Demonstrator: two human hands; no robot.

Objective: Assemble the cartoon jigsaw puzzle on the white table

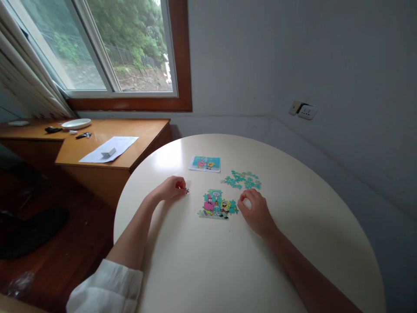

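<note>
A partly joined jigsaw puzzle (216, 204) with cartoon figures in pink, pale green and yellow lies flat on the round table. Left of it, my left hand (172, 188) pinches a small puzzle piece (186, 190) between thumb and fingertips, apart from the joined part. My right hand (256, 211) is at the puzzle's right edge, thumb and fingers curled together by the teal pieces there. Whatever those fingertips hold, if anything, cannot be made out. Just beyond this hand is a spread of loose teal puzzle pieces (243, 179).
A picture card (205, 164) showing the same figures lies behind the puzzle on the cream round table (208, 269). To the left, a wooden desk (150, 130) bears a paper sheet (124, 145), a small white box (108, 152) and a white plate (76, 124). A window is above.
</note>
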